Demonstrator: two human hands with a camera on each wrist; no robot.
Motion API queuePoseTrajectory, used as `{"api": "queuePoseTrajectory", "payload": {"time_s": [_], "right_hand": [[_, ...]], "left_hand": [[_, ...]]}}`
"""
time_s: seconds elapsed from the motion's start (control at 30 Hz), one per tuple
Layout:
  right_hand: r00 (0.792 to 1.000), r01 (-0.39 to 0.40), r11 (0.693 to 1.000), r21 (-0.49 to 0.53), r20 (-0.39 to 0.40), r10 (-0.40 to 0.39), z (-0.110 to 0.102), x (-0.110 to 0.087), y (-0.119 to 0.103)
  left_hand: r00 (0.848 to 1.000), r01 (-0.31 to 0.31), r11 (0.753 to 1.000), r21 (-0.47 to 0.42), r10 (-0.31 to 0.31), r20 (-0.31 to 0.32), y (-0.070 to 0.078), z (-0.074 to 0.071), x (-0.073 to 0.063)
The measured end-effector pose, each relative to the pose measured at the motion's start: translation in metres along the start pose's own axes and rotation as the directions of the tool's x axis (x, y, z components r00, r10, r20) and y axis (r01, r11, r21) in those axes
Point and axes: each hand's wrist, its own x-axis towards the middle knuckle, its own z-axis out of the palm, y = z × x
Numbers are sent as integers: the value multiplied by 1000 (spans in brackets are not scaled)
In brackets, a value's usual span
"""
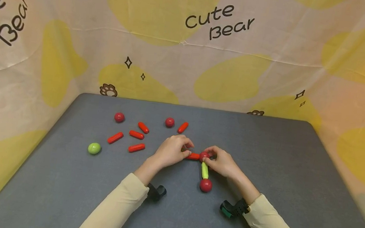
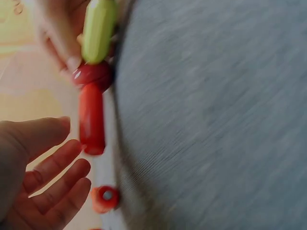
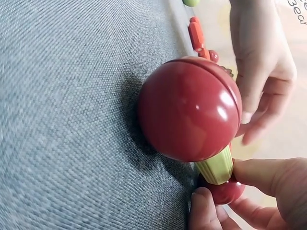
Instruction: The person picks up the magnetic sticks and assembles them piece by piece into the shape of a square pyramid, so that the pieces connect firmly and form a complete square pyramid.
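A red stick (image 1: 193, 156) and a yellow-green stick (image 1: 205, 170) are joined at a dark red ball (image 2: 91, 75), making a corner. A second dark red ball (image 3: 189, 112) caps the yellow-green stick's near end. My right hand (image 1: 224, 162) pinches the corner ball between thumb and fingers. Beside the red stick's free end is my left hand (image 1: 174, 150). Its thumb and fingers are spread apart with nothing between them, and the left wrist view shows a small gap to the stick.
Several loose red sticks (image 1: 137, 134) lie left of the hands, and another red stick (image 1: 182, 127) lies behind them. Two dark red balls (image 1: 119, 117) sit toward the back. Far left on the grey table (image 1: 46, 189) is a green ball (image 1: 94, 148).
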Motion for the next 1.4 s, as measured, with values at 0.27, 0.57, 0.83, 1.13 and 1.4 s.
{"api": "queuePoseTrajectory", "payload": {"time_s": [0.27,0.57,0.83,1.13,1.4], "right_hand": [[1000,-22,1000,-22,7,22,0,1,-1],[1000,4,999,-32,0,-4,0,-1,0],[1000,-5,1000,-19,4,5,1,-1,1],[1000,9,1000,-24,3,-9,-1,0,1],[1000,-20,1000,-15,7,20,0,0,1]], "left_hand": [[992,55,998,-32,-58,-110,-18,-23,6],[944,147,980,-136,-180,-278,-41,-34,17],[894,231,955,-184,-283,-347,-59,-34,28],[853,349,908,-233,-411,-322,-69,-23,37],[853,381,902,-202,-427,-299,-72,-16,41]]}}
